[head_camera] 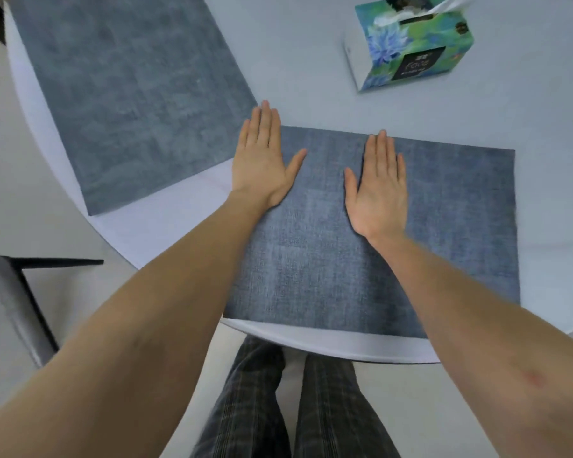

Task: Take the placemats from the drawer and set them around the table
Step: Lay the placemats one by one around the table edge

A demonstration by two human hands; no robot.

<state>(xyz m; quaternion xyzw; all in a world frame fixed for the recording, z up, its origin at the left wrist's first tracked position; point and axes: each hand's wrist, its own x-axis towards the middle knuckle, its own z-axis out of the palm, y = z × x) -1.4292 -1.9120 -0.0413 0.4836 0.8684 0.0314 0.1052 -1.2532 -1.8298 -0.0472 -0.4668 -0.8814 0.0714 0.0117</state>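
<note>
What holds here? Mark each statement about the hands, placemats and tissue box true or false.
1. Both hands, left hand and right hand, lie flat on the near placemat. True.
2. The tissue box stands on a placemat. False: it stands on the bare table.
3. A second placemat lies to the left. True.
4. The two placemats overlap. False: table shows between them.
5. The right hand grips a cup. False: it is open and empty.

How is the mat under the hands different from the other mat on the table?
The near placemat has the left hand and right hand lying flat on it; the far placemat has nothing on it. The near one lies square to the person, the far one is turned at an angle. Both are blue-grey woven rectangles, flat on the white table.
</note>
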